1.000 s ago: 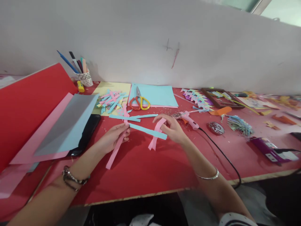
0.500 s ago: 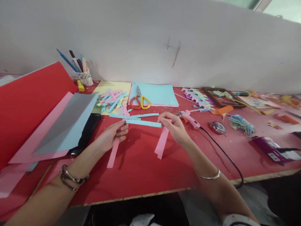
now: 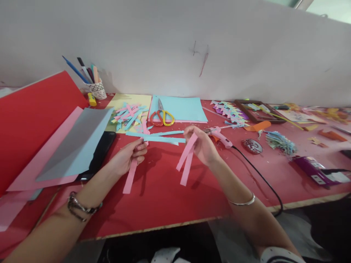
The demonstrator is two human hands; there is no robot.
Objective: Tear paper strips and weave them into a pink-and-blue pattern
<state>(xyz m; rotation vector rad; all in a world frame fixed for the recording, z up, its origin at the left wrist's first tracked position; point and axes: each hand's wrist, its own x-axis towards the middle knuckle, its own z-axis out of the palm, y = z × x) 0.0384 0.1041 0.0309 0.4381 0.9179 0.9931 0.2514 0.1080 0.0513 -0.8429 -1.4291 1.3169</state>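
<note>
My left hand [image 3: 127, 155] is closed on paper strips. A pink strip [image 3: 130, 178] hangs down below its fingers, and a light blue strip [image 3: 164, 139] stretches rightward from its fingertips. My right hand [image 3: 203, 147] pinches pink paper strips [image 3: 187, 159], whose two tails now fall apart in a narrow V. Its fingertips are close to the right end of the blue strip; whether they touch it I cannot tell. Another blue strip [image 3: 172, 133] slants just behind, near the tabletop. Bent fingers hide how the strips meet inside each hand.
Scissors [image 3: 161, 114] rest on blue paper sheets [image 3: 186, 109] at the back, beside a heap of cut strips [image 3: 130, 115]. A pink glue gun [image 3: 223, 138] with a black cord lies right of my right hand. Coloured sheets [image 3: 74, 146] and a pen cup [image 3: 97, 90] stand left.
The pink strip in my right hand has spread into two separate tails. The blue strip's right end has slipped slightly away from my right fingertips. My left hand has barely moved.
</note>
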